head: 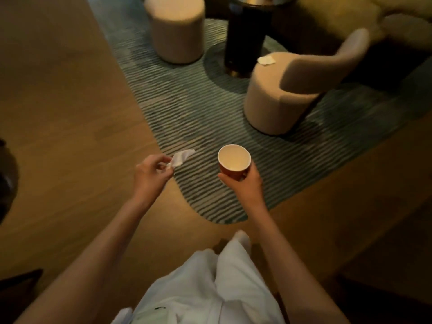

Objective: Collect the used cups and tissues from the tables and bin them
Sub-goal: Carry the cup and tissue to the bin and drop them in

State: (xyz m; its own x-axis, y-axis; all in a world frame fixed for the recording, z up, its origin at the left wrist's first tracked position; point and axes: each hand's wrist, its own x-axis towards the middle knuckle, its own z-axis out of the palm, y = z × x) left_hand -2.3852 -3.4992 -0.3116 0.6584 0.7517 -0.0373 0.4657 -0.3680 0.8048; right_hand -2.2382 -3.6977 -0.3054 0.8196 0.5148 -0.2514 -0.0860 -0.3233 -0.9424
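The striped rug (198, 108), grey-green with a curved edge, lies across a warm wooden floor (70, 113) in a dimly lit lounge, and serves here as the landmark.

Above the rug's near edge, the right hand (245, 185) holds a paper cup (234, 163) upright, fingers and thumb curled round its red-brown wall from below; the pale inside of the cup looks empty. Just off the rug's left border, over bare floor, the left hand (150, 175) pinches a crumpled white tissue (181, 157) between thumb and fingertips, the other fingers loosely curled, the loose end of the tissue reaching out over the rug's margin.

On the rug's right part stands a beige upholstered chair (292, 90) with a low curved back, and a second white tissue (266, 60) lies on its seat near the far edge. At the rug's far end stands a round beige pouf (176, 29). Between pouf and chair, also on the rug, rises the dark column base (245, 40) of a table, its top cut off by the frame. Beyond the rug's far right corner a pale fluffy seat (350, 17) shows, blurred.

Nearer than the rug, over the floor, the person's white trousers (210, 288) and the toe of one white shoe (243, 238) are visible.
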